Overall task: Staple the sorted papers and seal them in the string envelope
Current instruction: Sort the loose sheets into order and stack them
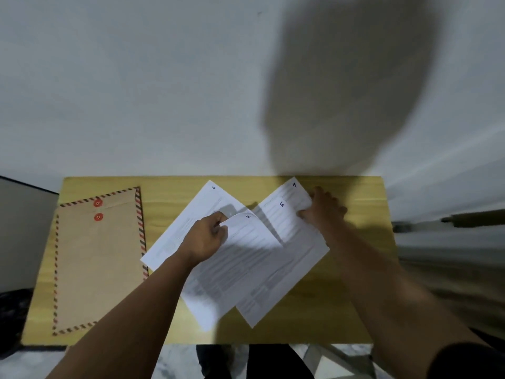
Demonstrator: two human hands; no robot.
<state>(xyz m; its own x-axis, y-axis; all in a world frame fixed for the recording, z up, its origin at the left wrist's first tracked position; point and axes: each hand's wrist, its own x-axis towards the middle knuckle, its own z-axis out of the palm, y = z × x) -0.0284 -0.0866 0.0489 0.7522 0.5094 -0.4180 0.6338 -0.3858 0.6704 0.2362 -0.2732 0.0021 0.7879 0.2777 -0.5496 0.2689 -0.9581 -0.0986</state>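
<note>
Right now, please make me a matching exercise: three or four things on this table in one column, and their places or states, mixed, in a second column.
1. string envelope
2. sheet marked 6
3. sheet marked 1
4. sheet marked 4

a. pinched by left hand
b. under right hand
c. flat, far left
d. partly under left hand

Pairs: 1-c, 2-d, 3-a, 4-b

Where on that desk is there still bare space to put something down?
Bare wood shows on the table along the far edge between the envelope and the papers, at the right end past the right hand, and along the near edge. The middle is crowded.
</note>
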